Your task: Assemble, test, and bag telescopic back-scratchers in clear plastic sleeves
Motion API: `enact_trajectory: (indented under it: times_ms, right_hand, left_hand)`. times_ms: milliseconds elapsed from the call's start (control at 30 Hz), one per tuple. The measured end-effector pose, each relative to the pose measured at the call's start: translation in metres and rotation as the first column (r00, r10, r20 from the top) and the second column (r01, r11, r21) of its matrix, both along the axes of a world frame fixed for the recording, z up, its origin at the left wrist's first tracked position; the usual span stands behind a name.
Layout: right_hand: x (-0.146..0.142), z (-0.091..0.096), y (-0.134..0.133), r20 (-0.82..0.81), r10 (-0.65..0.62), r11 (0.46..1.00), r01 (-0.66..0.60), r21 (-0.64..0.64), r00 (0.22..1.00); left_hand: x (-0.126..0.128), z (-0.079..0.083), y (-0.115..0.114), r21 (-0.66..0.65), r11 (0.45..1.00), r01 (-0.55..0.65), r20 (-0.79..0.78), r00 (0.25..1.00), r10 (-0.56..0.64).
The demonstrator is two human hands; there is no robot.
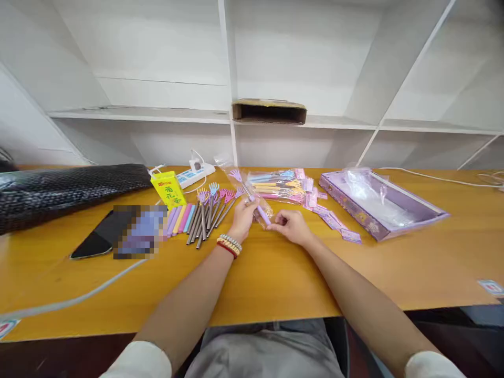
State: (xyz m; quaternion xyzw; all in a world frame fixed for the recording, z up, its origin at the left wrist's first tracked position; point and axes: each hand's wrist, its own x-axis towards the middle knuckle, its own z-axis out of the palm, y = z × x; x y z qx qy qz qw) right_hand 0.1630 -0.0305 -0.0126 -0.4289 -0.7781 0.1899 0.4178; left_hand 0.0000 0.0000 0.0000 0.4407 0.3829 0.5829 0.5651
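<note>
The left hand (242, 214) is holding the middle of a purple back scratcher (244, 190), its grip wrapping snugly around the shaft. The scratcher is slanting just above the bench (275, 283) in front of the person, with its small claw head pointing away toward the shelves. The right hand (292, 226) is pinching the near end of the lilac handle with a narrow grip. Its fingertips are curling under, so the exact contact is hiding from view. A clear plastic sleeve (226, 169) is lying around the scratcher, and glare is blurring where the sleeve ends. Beaded bracelets (229, 244) are sitting on the left wrist.

Just left of the hands, loose scratchers (207, 210) are lying in a row, handles toward the person. Beyond the hands, bagged scratchers (275, 185) are piling up, their colours running together. Pink label cards (334, 220) are trailing toward a purple box (346, 202) lined with crumpled film. A yellow drink carton (169, 190) is standing before a power strip (196, 172). A black textured bag (66, 189) is running off the left edge. A pixelated patch is covering part of a dark flat object (92, 242), making it hard to identify.
</note>
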Motion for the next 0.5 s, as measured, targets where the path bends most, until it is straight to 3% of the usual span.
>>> enact_trajectory:
  times_ms: [200,500]
  right_hand:
    - [0.0026,0.0022,0.0025,0.033,-0.111,0.993,0.110,0.034,0.993]
    - [0.0019,0.0035,-0.0020,-0.055,0.138,0.984,-0.143,-0.102,0.989]
  left_hand:
    - [0.0080,-0.0061,-0.0065,-0.080,0.987,0.136,-0.105,0.984,-0.144]
    - [0.0013,-0.0052,-0.0053,-0.120,0.952,0.282,-0.157,0.941,-0.299]
